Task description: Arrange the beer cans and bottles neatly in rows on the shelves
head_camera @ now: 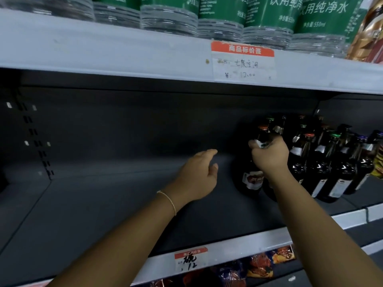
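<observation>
A dark grey shelf (103, 204) fills the middle of the head view. At its right end stand several dark beer bottles (339, 168) in rows. My right hand (269, 154) grips the neck of one dark bottle with a red label (251, 179), which stands at the left edge of that group. A second dark bottle stands close behind my right wrist, partly hidden. My left hand (196, 177) hovers over the bare shelf left of the held bottle, fingers relaxed and holding nothing. A thin bracelet sits on that wrist.
Above, a pale shelf edge (124, 50) carries a price tag (243, 61) and green-labelled water bottles (223, 13). The lower shelf front has another price tag (190, 258). Snack packets (259, 266) lie below. Slotted uprights (33, 131) run down the back panel at left.
</observation>
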`<state>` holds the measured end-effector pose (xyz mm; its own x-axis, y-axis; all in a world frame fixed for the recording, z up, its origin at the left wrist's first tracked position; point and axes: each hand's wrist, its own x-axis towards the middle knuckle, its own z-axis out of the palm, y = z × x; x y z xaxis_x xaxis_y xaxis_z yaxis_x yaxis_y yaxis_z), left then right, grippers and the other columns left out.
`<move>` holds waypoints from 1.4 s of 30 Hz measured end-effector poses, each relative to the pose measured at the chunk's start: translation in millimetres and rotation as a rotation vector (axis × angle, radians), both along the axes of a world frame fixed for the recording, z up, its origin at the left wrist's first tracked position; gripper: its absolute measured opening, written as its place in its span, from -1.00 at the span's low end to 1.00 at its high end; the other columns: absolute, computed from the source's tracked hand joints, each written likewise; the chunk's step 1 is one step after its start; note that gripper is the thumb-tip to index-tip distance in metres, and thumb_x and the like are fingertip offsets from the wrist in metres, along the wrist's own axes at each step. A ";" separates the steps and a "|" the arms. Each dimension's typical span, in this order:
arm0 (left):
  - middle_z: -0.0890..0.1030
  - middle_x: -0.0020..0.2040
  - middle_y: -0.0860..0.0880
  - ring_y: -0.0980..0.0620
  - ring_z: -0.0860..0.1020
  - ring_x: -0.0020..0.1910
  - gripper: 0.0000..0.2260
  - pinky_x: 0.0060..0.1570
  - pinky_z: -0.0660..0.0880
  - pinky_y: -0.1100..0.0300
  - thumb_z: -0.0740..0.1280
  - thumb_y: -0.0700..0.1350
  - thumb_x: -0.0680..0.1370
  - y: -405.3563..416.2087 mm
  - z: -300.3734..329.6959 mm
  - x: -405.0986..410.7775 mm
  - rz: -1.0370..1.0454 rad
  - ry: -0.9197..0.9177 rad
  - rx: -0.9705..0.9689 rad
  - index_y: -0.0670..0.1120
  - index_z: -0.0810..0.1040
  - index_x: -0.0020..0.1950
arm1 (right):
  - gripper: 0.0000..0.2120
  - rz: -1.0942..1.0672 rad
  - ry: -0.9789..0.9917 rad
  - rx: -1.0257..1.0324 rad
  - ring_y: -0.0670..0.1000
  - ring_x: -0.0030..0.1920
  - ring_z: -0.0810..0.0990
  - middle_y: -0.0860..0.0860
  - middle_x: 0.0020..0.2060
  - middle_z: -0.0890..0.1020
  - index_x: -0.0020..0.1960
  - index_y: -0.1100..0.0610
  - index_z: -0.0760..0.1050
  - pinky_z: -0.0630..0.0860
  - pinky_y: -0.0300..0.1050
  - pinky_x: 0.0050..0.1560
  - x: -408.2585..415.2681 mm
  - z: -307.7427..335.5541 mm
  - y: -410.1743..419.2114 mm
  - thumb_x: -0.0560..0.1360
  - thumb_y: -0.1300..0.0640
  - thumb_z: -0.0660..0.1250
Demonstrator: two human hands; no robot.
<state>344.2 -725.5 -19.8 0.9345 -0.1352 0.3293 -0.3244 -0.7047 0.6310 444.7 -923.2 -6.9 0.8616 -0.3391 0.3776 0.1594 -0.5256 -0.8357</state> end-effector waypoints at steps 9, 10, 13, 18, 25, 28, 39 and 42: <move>0.34 0.48 -0.02 0.04 0.35 0.41 -0.41 0.35 0.31 0.22 0.36 0.04 0.54 38.7 -8.4 -10.7 0.009 0.127 -0.006 -0.08 0.25 0.51 | -0.61 0.099 -0.081 0.071 0.00 -0.26 0.57 -0.06 -0.34 0.52 -0.22 0.07 0.44 0.53 -0.12 -0.18 -44.1 6.1 64.8 0.25 -0.05 0.63; 0.42 0.42 -0.02 0.03 0.41 0.36 -0.43 0.31 0.34 0.24 0.40 0.04 0.51 45.1 -9.2 -13.2 0.001 0.144 -0.012 -0.08 0.32 0.46 | -0.60 0.131 -0.081 0.091 0.02 -0.28 0.60 -0.05 -0.36 0.54 -0.24 0.06 0.43 0.57 -0.09 -0.19 -47.2 6.1 74.8 0.24 -0.05 0.64; 0.56 0.23 0.09 0.16 0.53 0.18 -0.46 0.20 0.49 0.20 0.52 0.06 0.41 69.3 -16.2 -20.7 -0.079 0.231 -0.065 0.02 0.44 0.33 | -0.60 0.226 -0.060 0.154 0.04 -0.32 0.66 -0.01 -0.40 0.59 -0.28 0.11 0.47 0.62 -0.02 -0.23 -59.4 10.0 108.3 0.20 -0.05 0.66; 0.61 0.13 0.21 0.27 0.58 0.08 -0.23 0.12 0.56 0.19 0.62 0.22 0.14 112.8 -34.9 -36.7 -0.010 0.283 -0.244 0.19 0.40 0.28 | -0.64 0.373 -0.045 0.198 0.01 -0.31 0.68 0.01 -0.39 0.64 -0.23 0.16 0.55 0.63 -0.04 -0.27 -83.9 22.0 164.0 0.22 0.01 0.66; 0.62 -0.05 0.22 0.41 0.56 -0.13 -0.38 -0.20 0.49 0.49 0.65 0.05 0.17 160.8 -48.6 -70.4 0.243 0.133 -0.418 0.12 0.45 0.14 | -0.54 0.471 -0.050 0.205 0.07 -0.26 0.70 0.07 -0.32 0.67 -0.22 0.15 0.53 0.65 0.17 -0.22 -106.6 21.8 238.0 0.12 -0.13 0.61; 0.63 -0.04 0.21 0.42 0.56 -0.12 -0.36 -0.18 0.49 0.50 0.66 0.02 0.18 186.9 -50.7 -80.3 0.285 0.094 -0.448 0.09 0.47 0.19 | -0.56 0.539 -0.022 0.181 0.07 -0.22 0.70 0.08 -0.27 0.68 -0.15 0.16 0.55 0.65 0.16 -0.15 -116.0 20.8 265.3 0.19 -0.10 0.63; 0.66 -0.10 0.16 0.33 0.61 -0.19 -0.48 -0.28 0.49 0.44 0.65 -0.11 0.21 280.7 -59.4 -96.1 0.375 0.055 -0.523 0.18 0.47 0.01 | -0.38 0.941 0.074 0.118 -0.12 0.07 0.67 -0.09 0.07 0.67 0.24 -0.09 0.48 0.61 -0.07 0.12 -136.0 -30.1 344.8 0.28 0.21 0.63; 0.65 -0.12 0.16 0.35 0.59 -0.20 -0.50 -0.30 0.47 0.46 0.63 -0.12 0.23 298.3 -62.4 -96.9 0.385 0.057 -0.518 0.17 0.47 0.02 | -0.38 0.921 0.068 0.112 -0.13 0.03 0.68 -0.09 0.02 0.68 0.22 -0.07 0.49 0.62 -0.11 0.08 -135.9 -35.1 365.3 0.26 0.24 0.63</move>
